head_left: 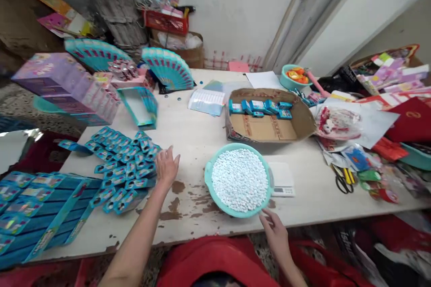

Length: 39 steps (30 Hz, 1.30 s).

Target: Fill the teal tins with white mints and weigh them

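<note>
Two grips: left hand (pixel 167 166) at boxes (pixel 116 173), cannot tell; right hand (pixel 276 229), released, beside bowl (pixel 208 175). Crowded boxes warrant light contact.

The bowl (pixel 208 179) stands before the carton (pixel 240 125), right of the clustered boxes (pixel 124 166).

I'd call this a small packing workshop: the long white counter (pixel 193 143), its paint worn through in brown patches (pixel 175 206), is laid out for piecework. Small blue boxes (pixel 131 157) crowd one end by the dozen, a green basin (pixel 208 177) brims with white pellets (pixel 239 179) beside a flat scale (pixel 283 181), and flattened cartons (pixel 116 11) lean against a plain, scuffed wall (pixel 235 4).
</note>
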### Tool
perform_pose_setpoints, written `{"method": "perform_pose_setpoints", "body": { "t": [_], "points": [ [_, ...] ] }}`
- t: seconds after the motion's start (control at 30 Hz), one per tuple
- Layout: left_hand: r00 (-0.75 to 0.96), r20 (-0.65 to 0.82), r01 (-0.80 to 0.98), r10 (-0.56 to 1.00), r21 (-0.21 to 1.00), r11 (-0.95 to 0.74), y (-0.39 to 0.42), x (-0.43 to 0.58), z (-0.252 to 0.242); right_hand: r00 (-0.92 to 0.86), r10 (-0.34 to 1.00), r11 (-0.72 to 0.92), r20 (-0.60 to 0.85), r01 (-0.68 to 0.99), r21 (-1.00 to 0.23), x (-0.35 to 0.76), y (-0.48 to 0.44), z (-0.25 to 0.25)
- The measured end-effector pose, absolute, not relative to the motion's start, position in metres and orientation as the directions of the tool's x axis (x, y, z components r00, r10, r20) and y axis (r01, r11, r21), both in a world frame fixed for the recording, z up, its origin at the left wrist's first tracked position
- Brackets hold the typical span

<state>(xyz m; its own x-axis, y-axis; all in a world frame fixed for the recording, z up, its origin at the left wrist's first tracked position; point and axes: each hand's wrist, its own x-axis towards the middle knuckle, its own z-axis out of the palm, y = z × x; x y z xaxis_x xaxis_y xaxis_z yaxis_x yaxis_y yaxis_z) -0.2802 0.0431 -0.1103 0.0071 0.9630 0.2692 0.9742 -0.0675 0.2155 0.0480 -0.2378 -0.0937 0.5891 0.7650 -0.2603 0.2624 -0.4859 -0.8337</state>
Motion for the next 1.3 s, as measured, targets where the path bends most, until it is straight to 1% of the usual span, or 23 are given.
{"method": "perform_pose_setpoints", "body": {
  "t": [0.07, 0.13, 0.17, 0.2, 0.3, 0.37, 0.43, 0.53, 0.63, 0.77, 0.83, 0.93, 0.97, 1.03, 1.07, 1.13, 1.2, 1.3],
  "points": [
    [0.143, 0.327, 0.904, 0.934, 0.341, -0.257, 0.005, -0.235, -0.115, 0.567, 0.791, -0.435, -0.230, 0.258, -0.863, 0.070, -0.226, -0.088],
    [0.286, 0.336, 0.817, 0.898, 0.405, -0.411, -0.040, -0.187, -0.126, 0.571, 0.805, -0.382, -0.160, 0.293, -0.876, 0.102, -0.211, -0.084],
    [0.367, 0.285, 0.794, 0.886, 0.400, -0.458, -0.061, -0.164, -0.131, 0.581, 0.807, -0.357, -0.109, 0.331, -0.874, 0.121, -0.203, -0.081],
    [0.401, 0.235, 0.797, 0.886, 0.388, -0.463, -0.081, -0.143, -0.136, 0.595, 0.802, -0.335, -0.052, 0.376, -0.864, 0.143, -0.194, -0.078],
    [0.441, 0.066, 0.832, 0.895, 0.345, -0.435, -0.116, -0.093, -0.140, 0.618, 0.773, -0.271, 0.142, 0.524, -0.807, 0.215, -0.157, -0.065],
    [0.471, 0.007, 0.834, 0.882, 0.321, -0.448, -0.120, -0.071, -0.137, 0.627, 0.740, -0.228, 0.243, 0.573, -0.787, 0.259, -0.124, -0.056],
    [0.502, -0.007, 0.829, 0.865, 0.289, -0.479, -0.114, -0.055, -0.133, 0.626, 0.719, -0.182, 0.302, 0.589, -0.787, 0.294, -0.088, -0.049],
    [0.474, -0.015, 0.857, 0.881, 0.240, -0.457, -0.094, -0.041, -0.132, 0.589, 0.731, -0.114, 0.345, 0.603, -0.790, 0.324, -0.031, -0.046],
    [0.379, -0.042, 0.911, 0.924, 0.193, -0.365, -0.069, -0.035, -0.136, 0.505, 0.784, -0.060, 0.362, 0.642, -0.765, 0.338, 0.024, -0.053],
    [0.180, -0.096, 0.979, 0.979, 0.115, -0.169, -0.036, -0.030, -0.137, 0.368, 0.861, -0.055, 0.351, 0.753, -0.656, 0.359, 0.084, -0.057],
    [0.104, -0.131, 0.993, 0.986, 0.069, -0.096, -0.024, -0.028, -0.139, 0.328, 0.866, -0.034, 0.377, 0.791, -0.611, 0.371, 0.094, -0.054],
    [0.067, -0.173, 0.998, 0.983, 0.030, -0.063, -0.012, -0.027, -0.144, 0.346, 0.844, -0.024, 0.410, 0.788, -0.616, 0.378, 0.062, -0.050],
    [0.064, -0.181, 0.998, 0.981, 0.024, -0.061, -0.009, -0.027, -0.146, 0.380, 0.830, -0.053, 0.408, 0.782, -0.621, 0.375, 0.037, -0.051],
    [0.066, -0.182, 0.998, 0.981, 0.020, -0.064, -0.006, -0.029, -0.150, 0.502, 0.789, -0.191, 0.354, 0.748, -0.635, 0.360, -0.031, -0.062],
    [0.070, -0.175, 0.998, 0.982, 0.019, -0.068, -0.005, -0.030, -0.151, 0.549, 0.791, -0.276, 0.270, 0.714, -0.643, 0.349, -0.070, -0.071],
    [0.072, -0.153, 0.997, 0.986, 0.013, -0.071, -0.003, -0.032, -0.154, 0.583, 0.812, -0.462, -0.031, 0.609, -0.645, 0.322, -0.147, -0.096],
    [0.076, -0.141, 0.997, 0.987, 0.006, -0.076, -0.002, -0.032, -0.155, 0.591, 0.792, -0.537, -0.154, 0.554, -0.636, 0.294, -0.207, -0.125],
    [0.088, -0.148, 0.996, 0.985, 0.009, -0.088, 0.000, -0.031, -0.154, 0.625, 0.742, -0.618, -0.240, 0.501, -0.606, 0.263, -0.247, -0.162]
  ]
}}
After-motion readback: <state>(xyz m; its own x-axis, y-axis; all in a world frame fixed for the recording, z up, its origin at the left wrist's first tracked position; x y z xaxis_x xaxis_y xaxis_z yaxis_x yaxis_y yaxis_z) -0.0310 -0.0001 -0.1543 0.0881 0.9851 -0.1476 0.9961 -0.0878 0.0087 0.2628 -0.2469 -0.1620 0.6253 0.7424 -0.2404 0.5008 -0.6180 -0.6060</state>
